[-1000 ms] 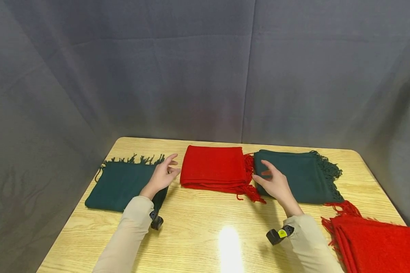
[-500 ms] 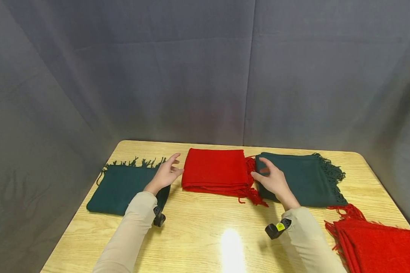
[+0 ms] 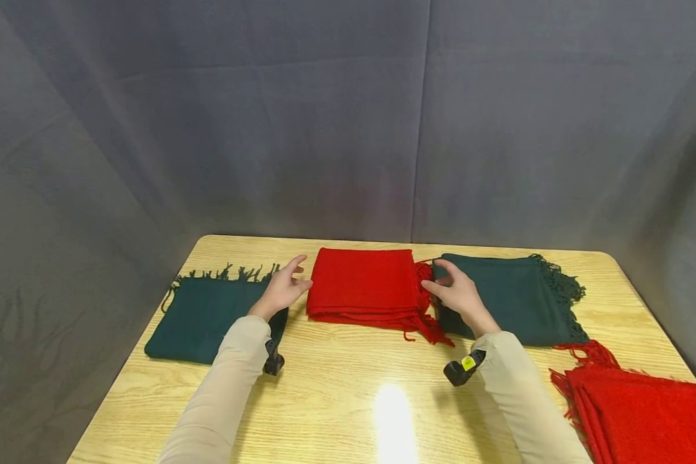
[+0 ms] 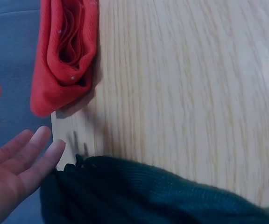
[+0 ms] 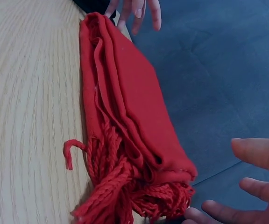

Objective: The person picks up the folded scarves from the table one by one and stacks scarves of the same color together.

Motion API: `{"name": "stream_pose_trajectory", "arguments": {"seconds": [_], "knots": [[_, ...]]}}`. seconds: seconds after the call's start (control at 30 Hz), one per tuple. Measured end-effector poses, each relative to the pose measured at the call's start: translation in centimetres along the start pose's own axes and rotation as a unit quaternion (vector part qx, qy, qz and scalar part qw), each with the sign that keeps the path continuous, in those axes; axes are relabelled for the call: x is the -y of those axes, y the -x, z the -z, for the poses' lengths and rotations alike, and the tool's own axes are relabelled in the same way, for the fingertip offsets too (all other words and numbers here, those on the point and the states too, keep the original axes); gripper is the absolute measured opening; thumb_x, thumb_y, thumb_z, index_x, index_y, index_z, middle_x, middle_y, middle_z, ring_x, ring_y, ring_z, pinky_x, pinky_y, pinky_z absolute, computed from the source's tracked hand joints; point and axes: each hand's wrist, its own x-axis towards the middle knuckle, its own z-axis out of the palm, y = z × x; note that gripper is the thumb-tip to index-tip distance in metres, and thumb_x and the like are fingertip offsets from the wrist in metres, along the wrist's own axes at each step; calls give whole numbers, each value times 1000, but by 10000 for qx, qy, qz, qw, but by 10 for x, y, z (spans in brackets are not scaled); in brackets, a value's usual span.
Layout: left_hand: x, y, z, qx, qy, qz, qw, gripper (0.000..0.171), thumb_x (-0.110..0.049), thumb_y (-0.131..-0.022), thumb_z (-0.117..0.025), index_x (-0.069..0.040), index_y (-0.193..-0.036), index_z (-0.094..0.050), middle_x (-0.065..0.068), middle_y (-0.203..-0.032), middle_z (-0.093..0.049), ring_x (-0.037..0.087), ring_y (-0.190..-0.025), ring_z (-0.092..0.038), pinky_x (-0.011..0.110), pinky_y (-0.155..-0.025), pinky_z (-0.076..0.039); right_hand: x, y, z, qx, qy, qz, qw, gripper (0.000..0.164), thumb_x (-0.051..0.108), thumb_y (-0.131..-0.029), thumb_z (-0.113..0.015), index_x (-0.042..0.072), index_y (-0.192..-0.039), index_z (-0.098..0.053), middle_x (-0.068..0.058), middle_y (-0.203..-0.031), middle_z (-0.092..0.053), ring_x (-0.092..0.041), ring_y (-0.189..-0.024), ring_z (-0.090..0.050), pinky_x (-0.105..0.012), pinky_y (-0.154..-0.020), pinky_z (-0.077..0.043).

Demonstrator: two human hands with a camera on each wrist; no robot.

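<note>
Cloth point(image 3: 362, 280), red and folded, lay just right of the left hand point(image 3: 281, 288) and just left of the right hand point(image 3: 457, 293); both hands, fingers parted, held nothing. Handling it well probably called for slipping under every layer at both ends together, the right hand gathering the loose fringe point(image 3: 432, 327) beside it, lest the folds slide apart. A dark green cloth point(image 3: 197, 319) lay left of the left hand, another green cloth point(image 3: 504, 293) right of the right hand, with a second red cloth point(image 3: 655, 419) farther right and nearer the person. A wooden table point(image 3: 325, 393) spread beneath both hands; beyond them hung a grey-blue curtain point(image 3: 301, 129).
</note>
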Motion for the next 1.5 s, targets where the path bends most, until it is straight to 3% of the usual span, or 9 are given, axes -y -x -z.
{"name": "stream_pose_trajectory", "arguments": {"seconds": [0.4,0.57,0.7,0.97,1.17,1.5], "knots": [[2,-4,-3,42,366,262,9990,58,-10,-89,-57,-7,-140,-31,26,-130,-39,38,-106,-53,44,-83,-46,-1,-15,-14,-22,-135,-47,9999,61,23,-87,-62,5,-138,-34,-25,-112,-53,-35,-91,-57,-37,-70,-51],[2,-8,-10,6,552,382,9977,59,-12,-89,-57,-9,-141,-30,25,-129,-40,39,-111,-48,45,-85,-44,-1,-21,-20,-159,193,-20,9997,61,21,-86,-62,5,-137,-35,-24,-118,-50,-34,-102,-50,-41,-78,-47],[5,-10,-16,-37,663,558,9962,59,-13,-89,-57,-11,-141,-30,24,-129,-40,39,-117,-43,44,-85,-44,0,-25,-27,13,248,-132,9996,65,21,-85,-62,5,-139,-30,-26,-128,-42,-38,-113,-42,-48,-88,-42],[7,-12,-23,9,996,792,9919,57,-12,-89,-57,-14,-140,-32,20,-122,-47,34,-108,-51,40,-81,-48,-3,-32,-38,251,-252,-479,9982,70,20,-85,-61,5,-142,-24,-22,-141,-29,-38,-123,-32,-51,-97,-33],[6,-17,-22,81,1367,932,9862,58,-10,-89,-57,-14,-141,-32,22,-121,-49,35,-102,-55,39,-72,-52,-7,-40,-43,256,-859,-646,9939,69,15,-84,-61,6,-142,-26,-20,-139,-31,-36,-122,-33,-50,-99,-30],[10,-25,-22,244,1703,1147,9784,60,-10,-88,-58,-19,-141,-30,21,-126,-48,34,-103,-56,39,-70,-52,-6,-49,-47,667,-1952,-994,9734,79,8,-81,-64,21,-145,-19,-14,-144,-21,-36,-124,-30,-58,-96,-29]]}}
